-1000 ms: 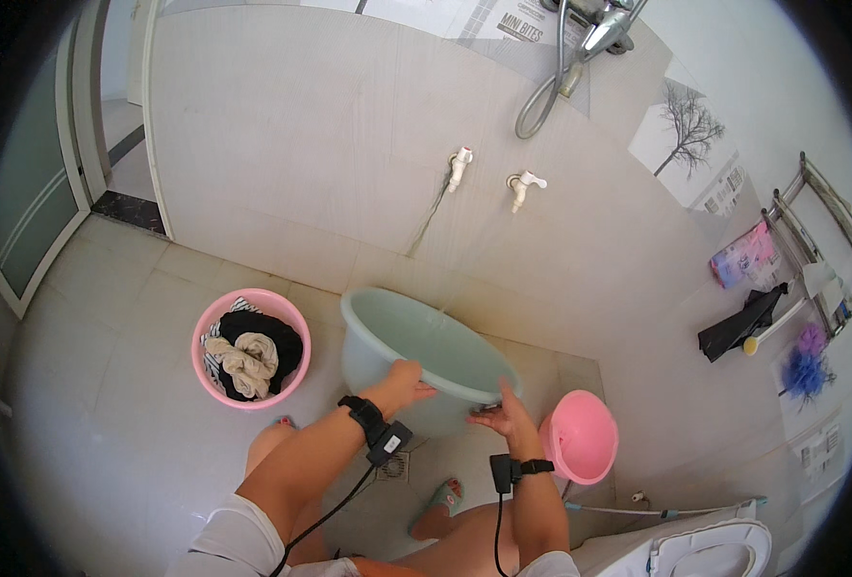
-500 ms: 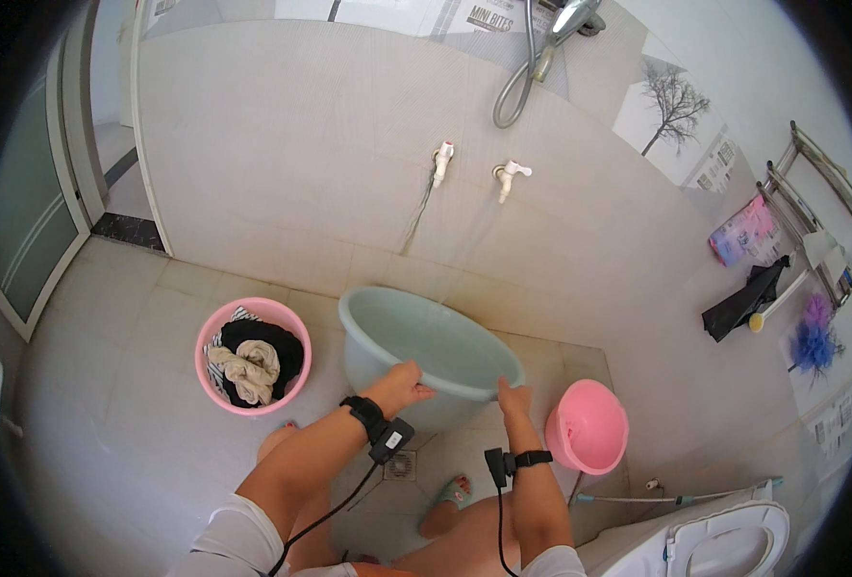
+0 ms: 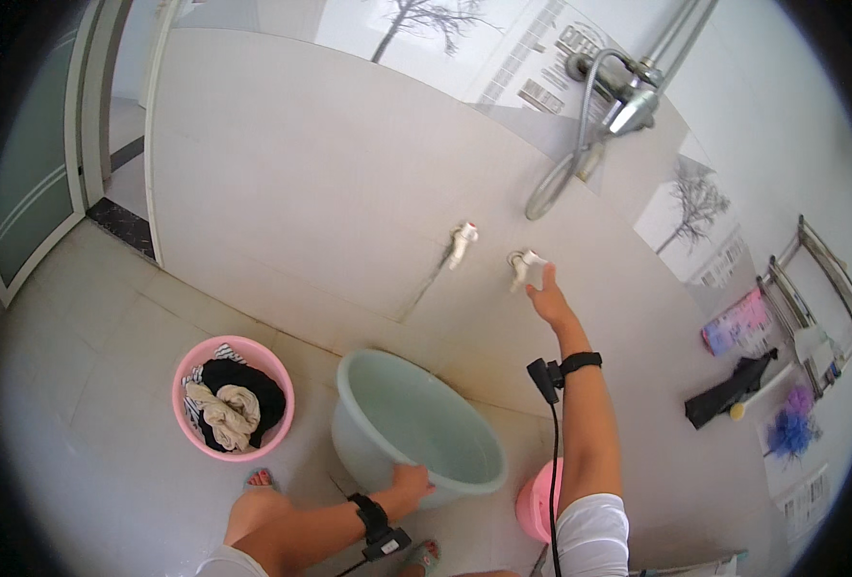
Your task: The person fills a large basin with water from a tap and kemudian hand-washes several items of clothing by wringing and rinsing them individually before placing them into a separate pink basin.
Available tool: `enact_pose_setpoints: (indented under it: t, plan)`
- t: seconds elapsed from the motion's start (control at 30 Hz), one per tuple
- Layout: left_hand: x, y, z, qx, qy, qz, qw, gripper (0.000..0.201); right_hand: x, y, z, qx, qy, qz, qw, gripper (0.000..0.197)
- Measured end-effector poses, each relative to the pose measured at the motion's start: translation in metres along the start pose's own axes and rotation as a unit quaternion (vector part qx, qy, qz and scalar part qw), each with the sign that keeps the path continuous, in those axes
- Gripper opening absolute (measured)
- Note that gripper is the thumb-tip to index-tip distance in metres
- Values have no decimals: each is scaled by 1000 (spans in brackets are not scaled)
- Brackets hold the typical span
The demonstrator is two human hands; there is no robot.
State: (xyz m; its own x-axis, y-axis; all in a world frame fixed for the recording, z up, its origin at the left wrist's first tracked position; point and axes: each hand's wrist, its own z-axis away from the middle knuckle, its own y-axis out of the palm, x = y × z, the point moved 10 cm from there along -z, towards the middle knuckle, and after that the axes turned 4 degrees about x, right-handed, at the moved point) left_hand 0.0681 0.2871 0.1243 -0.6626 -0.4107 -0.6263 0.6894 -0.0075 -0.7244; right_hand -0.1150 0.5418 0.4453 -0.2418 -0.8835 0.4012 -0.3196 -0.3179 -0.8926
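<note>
In the head view, a large pale green tub (image 3: 357, 438) stands on the floor against the wall, some water apparently inside. My left hand (image 3: 413, 481) is closed over its near rim. My right hand (image 3: 551, 300) is raised to the white tap on the right (image 3: 520, 269); thumb and fingers are apart, with the fingertips at its handle. Whether they touch the handle is hard to make out. A second white tap (image 3: 463, 244) is fixed on the wall to the left of it.
Left of the tub is a pink basin (image 3: 287, 409) of black, beige and striped clothes. Another pink basin (image 3: 534, 508), partly hidden by my right arm, stands at the right. A shower hose (image 3: 565, 178) hangs above the taps; a rack (image 3: 801, 298) is on the right wall.
My right hand has left the tub's rim and risen to the right tap. My left hand stays on the rim. The view has tilted upward.
</note>
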Motion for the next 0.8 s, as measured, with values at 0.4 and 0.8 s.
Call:
enact_pose_setpoints:
  t: [0.4, 0.8]
  plan:
    - [31, 6, 22, -130, -214, 804, 540, 18, -52, 13, -68, 48, 60, 125, 989, 70]
    - [22, 4, 18, -84, -203, 799, 560, 27, -22, -15, -57, 24, 81, 217, 972, 64]
